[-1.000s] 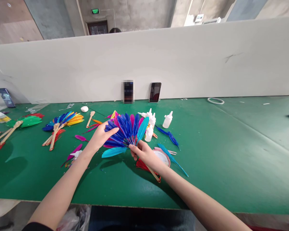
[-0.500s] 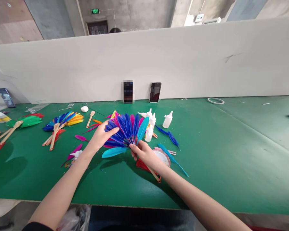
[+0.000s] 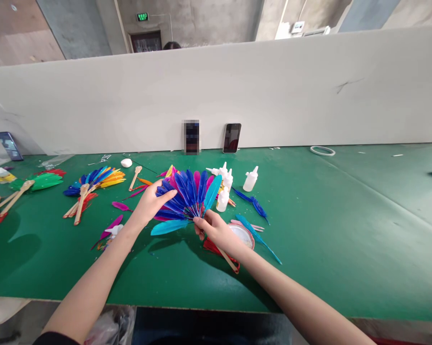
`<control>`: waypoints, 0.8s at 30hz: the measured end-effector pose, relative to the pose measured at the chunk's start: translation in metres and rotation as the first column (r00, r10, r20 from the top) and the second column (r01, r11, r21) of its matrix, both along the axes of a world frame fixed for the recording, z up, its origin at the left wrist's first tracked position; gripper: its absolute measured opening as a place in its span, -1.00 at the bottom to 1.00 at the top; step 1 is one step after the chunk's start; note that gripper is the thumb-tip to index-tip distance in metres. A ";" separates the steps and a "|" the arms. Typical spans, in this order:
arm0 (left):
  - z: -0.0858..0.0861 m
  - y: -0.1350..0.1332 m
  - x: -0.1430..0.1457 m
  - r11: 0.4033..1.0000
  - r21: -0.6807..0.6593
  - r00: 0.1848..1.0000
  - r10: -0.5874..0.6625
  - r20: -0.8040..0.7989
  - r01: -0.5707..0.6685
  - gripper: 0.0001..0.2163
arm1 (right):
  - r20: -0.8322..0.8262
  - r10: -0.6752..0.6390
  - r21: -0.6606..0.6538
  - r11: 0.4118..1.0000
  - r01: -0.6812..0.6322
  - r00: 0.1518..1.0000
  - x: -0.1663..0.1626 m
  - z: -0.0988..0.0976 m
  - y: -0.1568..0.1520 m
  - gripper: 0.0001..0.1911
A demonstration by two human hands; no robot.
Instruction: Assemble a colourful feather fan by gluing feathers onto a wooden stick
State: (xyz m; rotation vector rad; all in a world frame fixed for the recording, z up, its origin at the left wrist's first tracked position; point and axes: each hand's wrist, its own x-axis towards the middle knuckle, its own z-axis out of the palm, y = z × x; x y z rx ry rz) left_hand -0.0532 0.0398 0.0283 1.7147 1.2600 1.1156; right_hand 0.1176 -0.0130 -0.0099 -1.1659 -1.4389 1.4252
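A feather fan (image 3: 187, 194) of blue, magenta and turquoise feathers is spread above the table between my hands. My right hand (image 3: 210, 225) grips it at the base, where the quills meet, and its wooden handle (image 3: 227, 258) slants down to the right below that hand. At the fan's left side, my left hand (image 3: 155, 200) pinches the blue feathers between thumb and fingers; the fingers behind are hidden. A red tassel (image 3: 212, 247) hangs or lies under my right hand; I cannot tell which. Beside that hand is a round white dish (image 3: 244, 234), partly covered.
White glue bottles (image 3: 251, 179) stand behind the fan. Loose turquoise (image 3: 261, 239) and blue feathers (image 3: 254, 203) lie to the right. Another feather fan (image 3: 94, 184) and a green one (image 3: 43, 181) lie left. Two phones (image 3: 232, 138) lean on the white partition (image 3: 291, 91); a tape roll (image 3: 322, 151) lies right.
The fan has shifted very slightly left, with its handle tip moving a little left too. Both hands keep their hold.
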 end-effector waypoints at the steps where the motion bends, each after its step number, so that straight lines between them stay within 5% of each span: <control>1: 0.000 0.000 0.000 1.000 0.004 1.000 0.000 -0.001 0.000 -0.77 | 0.001 0.002 -0.001 1.000 -0.002 1.000 0.000 0.000 0.000 -0.76; 17: -0.001 0.001 -0.001 0.999 0.010 0.999 0.032 -0.023 -0.032 -0.79 | -0.029 0.032 -0.023 0.999 -0.033 0.999 0.000 -0.002 0.000 -0.84; 24: -0.003 0.003 -0.002 0.973 0.165 0.984 0.170 -0.049 -0.160 -0.75 | -0.126 0.071 -0.021 0.997 -0.074 0.989 0.002 -0.006 0.003 -0.96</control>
